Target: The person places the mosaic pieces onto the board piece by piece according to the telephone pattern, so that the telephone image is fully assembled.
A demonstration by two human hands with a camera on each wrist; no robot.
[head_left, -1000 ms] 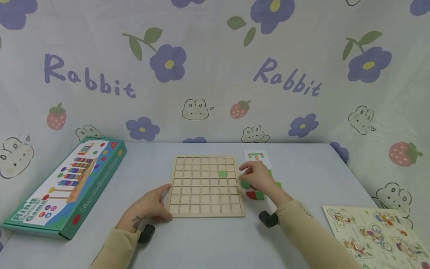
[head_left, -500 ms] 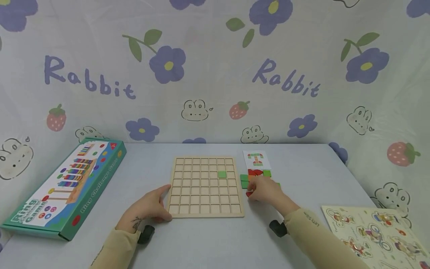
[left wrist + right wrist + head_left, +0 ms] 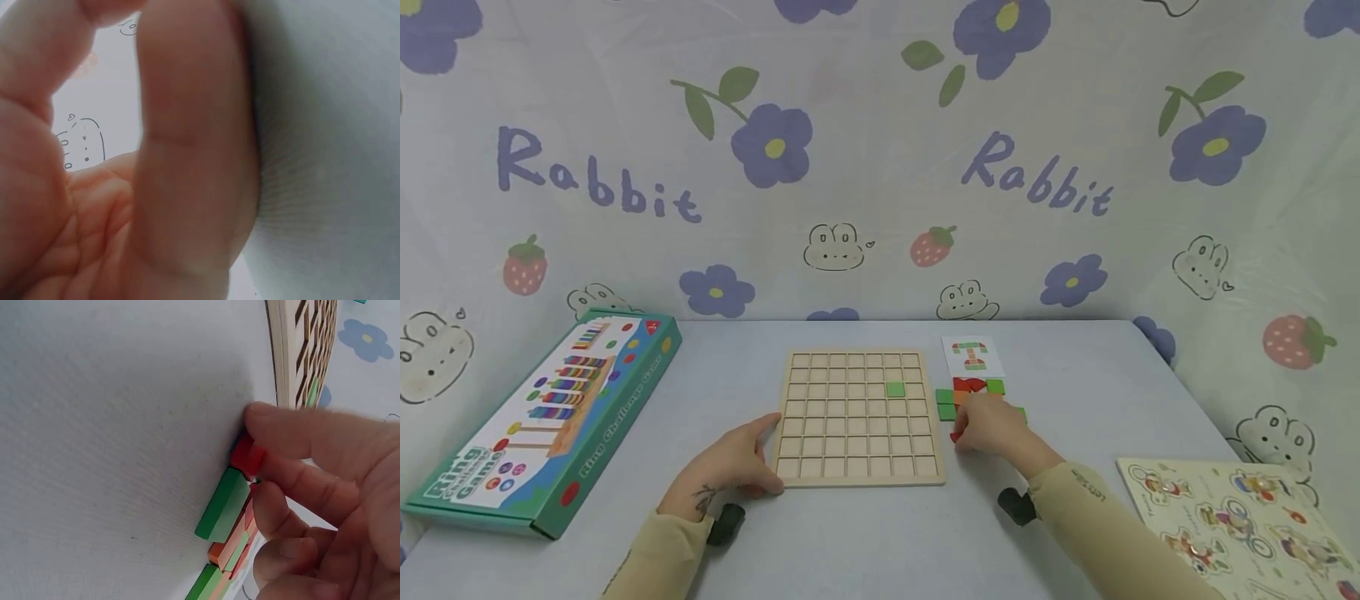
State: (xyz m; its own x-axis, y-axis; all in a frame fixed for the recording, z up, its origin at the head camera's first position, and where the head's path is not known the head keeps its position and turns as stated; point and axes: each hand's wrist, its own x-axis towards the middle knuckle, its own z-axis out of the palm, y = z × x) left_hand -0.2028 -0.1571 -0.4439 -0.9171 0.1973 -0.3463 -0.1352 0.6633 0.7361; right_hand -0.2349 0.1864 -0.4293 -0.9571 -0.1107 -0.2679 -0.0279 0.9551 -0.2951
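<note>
The wooden grid board (image 3: 858, 479) lies flat in the middle of the table in the head view, with one green square block (image 3: 895, 389) in a cell at its upper right. My left hand (image 3: 730, 462) rests at the board's left edge, thumb and forefinger spread along it. Right of the board, my right hand (image 3: 992, 427) reaches down over loose blocks. Its thumb and forefinger pinch a red block (image 3: 247, 455) in the right wrist view. Beside that one sits a green block (image 3: 224, 506). The hand hides part of the blocks in the head view.
A white card (image 3: 988, 360) with a red, green and orange T-shaped pattern lies behind the loose blocks. More green blocks (image 3: 945, 405) sit beside the board. A game box (image 3: 550, 417) stands at left, a picture puzzle board (image 3: 1240, 525) at the right front.
My right hand has come down and toward me from near the card onto the red block at the front of the loose blocks. My left hand stays at the board's edge.
</note>
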